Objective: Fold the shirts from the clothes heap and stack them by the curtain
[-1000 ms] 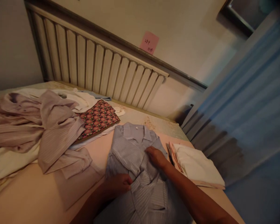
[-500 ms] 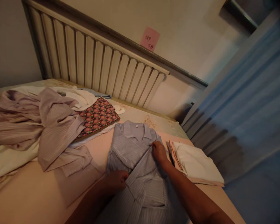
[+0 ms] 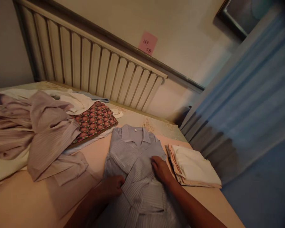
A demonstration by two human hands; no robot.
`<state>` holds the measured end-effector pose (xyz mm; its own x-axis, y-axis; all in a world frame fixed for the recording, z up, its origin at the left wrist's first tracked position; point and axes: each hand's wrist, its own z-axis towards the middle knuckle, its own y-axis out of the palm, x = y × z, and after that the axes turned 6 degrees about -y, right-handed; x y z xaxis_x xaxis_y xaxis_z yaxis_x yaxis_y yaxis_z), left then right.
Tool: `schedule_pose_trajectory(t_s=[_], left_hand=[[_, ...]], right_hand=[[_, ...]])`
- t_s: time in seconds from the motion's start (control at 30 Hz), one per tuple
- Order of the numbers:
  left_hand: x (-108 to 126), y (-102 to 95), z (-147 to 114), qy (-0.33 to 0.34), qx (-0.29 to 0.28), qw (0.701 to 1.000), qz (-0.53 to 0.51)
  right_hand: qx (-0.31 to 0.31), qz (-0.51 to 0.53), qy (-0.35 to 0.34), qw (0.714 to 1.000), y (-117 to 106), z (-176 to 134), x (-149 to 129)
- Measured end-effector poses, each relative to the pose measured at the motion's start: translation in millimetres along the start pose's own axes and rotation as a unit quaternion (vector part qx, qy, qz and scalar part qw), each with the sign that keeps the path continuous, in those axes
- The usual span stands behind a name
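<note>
A grey-blue striped shirt point(image 3: 137, 158) lies on the bed, collar away from me, its sleeves folded in across the front. My left hand point(image 3: 112, 187) is closed at the shirt's left side, thumb and fingers pinching the cloth by the folded sleeve. On the right side, my right hand point(image 3: 160, 169) rests against the shirt with curled fingers gripping its cloth; the fingertips are partly hidden. The shirt's lower end runs out of view between my forearms.
Crumpled mauve striped clothing point(image 3: 49, 126) is heaped at the left, beside a red patterned folded piece point(image 3: 95, 122). A folded white and peach stack point(image 3: 194, 164) sits right of the shirt. Behind stands a slatted radiator point(image 3: 92, 63); a blue curtain point(image 3: 247, 104) hangs at the right.
My right hand has moved down the shirt's right side, and the sleeve cloth it was lifting now lies flatter. My left hand still holds the left side. The view has shifted slightly.
</note>
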<state>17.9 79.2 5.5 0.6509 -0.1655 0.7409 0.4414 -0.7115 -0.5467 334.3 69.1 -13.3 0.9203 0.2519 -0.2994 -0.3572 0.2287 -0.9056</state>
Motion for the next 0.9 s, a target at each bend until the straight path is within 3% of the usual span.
schedule_pose_trajectory(t_s=[0.2,0.33,0.43,0.6,0.73,0.9], left_hand=[[2,2.0,-1,-0.016,0.013,1.000,0.008],[-3,3.2,2,-0.006,0.015,1.000,0.006],[-11,4.9,8,0.006,0.021,1.000,-0.011],[-19,8.2,14,0.019,0.029,0.998,-0.046],[-19,9.4,15,0.017,0.014,0.996,-0.085],[-16,9.0,16,-0.001,0.017,0.995,-0.102]], right_hand=[[-0.040,-0.023,0.012,0.999,13,-16,-2],[-0.016,-0.024,0.039,0.999,5,-5,4],[0.014,-0.051,0.116,0.992,-10,19,23],[0.027,-0.088,0.242,0.966,-28,73,78],[0.018,-0.110,0.320,0.941,-20,109,111],[-0.011,-0.111,0.349,0.931,-5,139,129]])
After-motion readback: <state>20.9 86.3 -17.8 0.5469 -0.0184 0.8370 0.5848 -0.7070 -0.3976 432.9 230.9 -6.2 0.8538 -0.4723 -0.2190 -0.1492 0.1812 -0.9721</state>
